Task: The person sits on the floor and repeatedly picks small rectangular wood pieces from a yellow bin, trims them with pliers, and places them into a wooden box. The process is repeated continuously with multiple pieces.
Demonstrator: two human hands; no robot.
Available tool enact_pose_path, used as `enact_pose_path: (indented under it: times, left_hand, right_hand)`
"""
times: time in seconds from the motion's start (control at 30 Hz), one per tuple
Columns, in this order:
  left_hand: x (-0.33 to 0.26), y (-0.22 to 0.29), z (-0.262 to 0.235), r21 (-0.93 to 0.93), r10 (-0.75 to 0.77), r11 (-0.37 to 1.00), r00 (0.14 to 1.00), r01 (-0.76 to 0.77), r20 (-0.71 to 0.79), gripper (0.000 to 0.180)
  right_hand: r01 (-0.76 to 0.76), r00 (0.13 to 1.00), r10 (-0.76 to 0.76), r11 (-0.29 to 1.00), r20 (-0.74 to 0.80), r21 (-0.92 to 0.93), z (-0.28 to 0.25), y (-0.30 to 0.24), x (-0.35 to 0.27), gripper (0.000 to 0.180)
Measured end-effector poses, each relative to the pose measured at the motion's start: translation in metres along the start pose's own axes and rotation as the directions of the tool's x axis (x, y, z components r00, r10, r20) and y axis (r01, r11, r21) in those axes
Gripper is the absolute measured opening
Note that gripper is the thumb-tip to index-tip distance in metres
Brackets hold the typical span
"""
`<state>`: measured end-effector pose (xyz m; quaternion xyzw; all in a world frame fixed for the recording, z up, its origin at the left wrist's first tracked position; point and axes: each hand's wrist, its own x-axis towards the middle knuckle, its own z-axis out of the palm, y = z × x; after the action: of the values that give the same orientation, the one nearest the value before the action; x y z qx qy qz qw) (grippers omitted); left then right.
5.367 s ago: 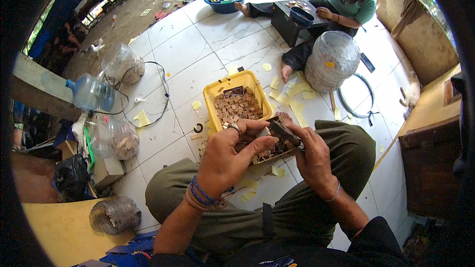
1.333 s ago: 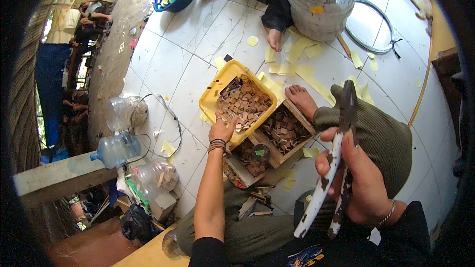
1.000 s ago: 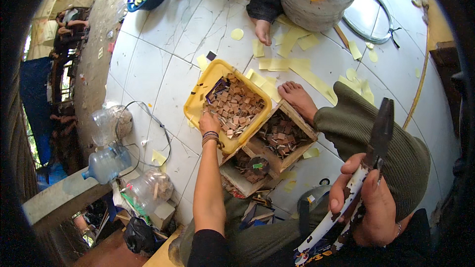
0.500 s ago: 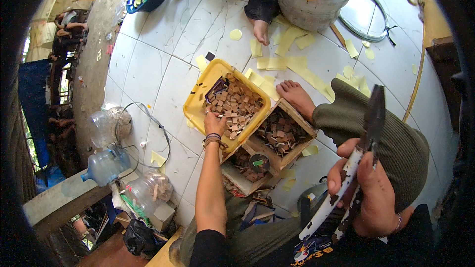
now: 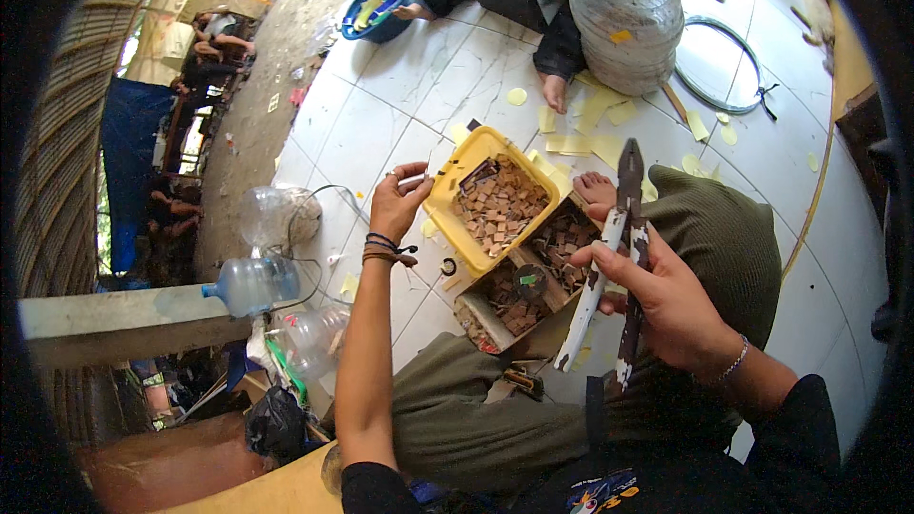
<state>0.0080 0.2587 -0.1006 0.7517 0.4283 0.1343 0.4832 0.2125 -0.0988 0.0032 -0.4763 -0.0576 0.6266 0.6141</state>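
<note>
My left hand (image 5: 398, 202) is raised just left of the yellow tub (image 5: 440, 202). Its fingers are pinched together; a thin sliver seems to stick up from them, too small to name. Many small square brown pieces (image 5: 505, 205) fill the tub, with some dark strips on its left rim. In my right hand (image 5: 666, 300) is a pair of pliers (image 5: 629, 181) with dark jaws pointing up. White paint is flaking off the spread handles. Below the tub is a divided wooden box (image 5: 476, 314) holding more brown pieces and a round dark object (image 5: 529, 280).
Yellow paper scraps (image 5: 571, 145) litter the white tiles beyond the tub. A large grey drum (image 5: 628, 29), a wire coil (image 5: 716, 24) and a blue basin (image 5: 379, 24) lie farther off, near another person's foot (image 5: 554, 93). Plastic bottles (image 5: 252, 286) stand at left.
My left hand has come out of the tub's pieces and up to its left side, fingers pinched. The pliers have moved left, away from my right knee, still in my right hand. The view has shifted.
</note>
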Motion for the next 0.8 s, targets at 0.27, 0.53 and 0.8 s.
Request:
enact_pose_path:
  times: [0.27, 0.53, 0.8]
  left_hand:
    - [-0.135, 0.146, 0.026, -0.169, 0.163, 0.975, 0.980, -0.143, 0.114, 0.037]
    - [-0.223, 0.175, 0.063, -0.484, 0.205, 0.857, 0.979, -0.179, 0.001, 0.042]
    - [-0.228, 0.165, 0.070, -0.604, 0.128, 0.790, 0.992, -0.106, -0.007, 0.041]
  right_hand:
    - [0.533, 0.843, -0.451, 0.619, 0.294, -0.578, -0.002, 0.030, 0.010, 0.045]
    - [0.576, 0.634, -0.649, 0.034, 0.420, -0.817, -0.001, 0.033, 0.015, 0.072]
    - [0.615, 0.615, -0.625, 0.000, 0.480, -0.789, 0.006, 0.036, 0.017, 0.073]
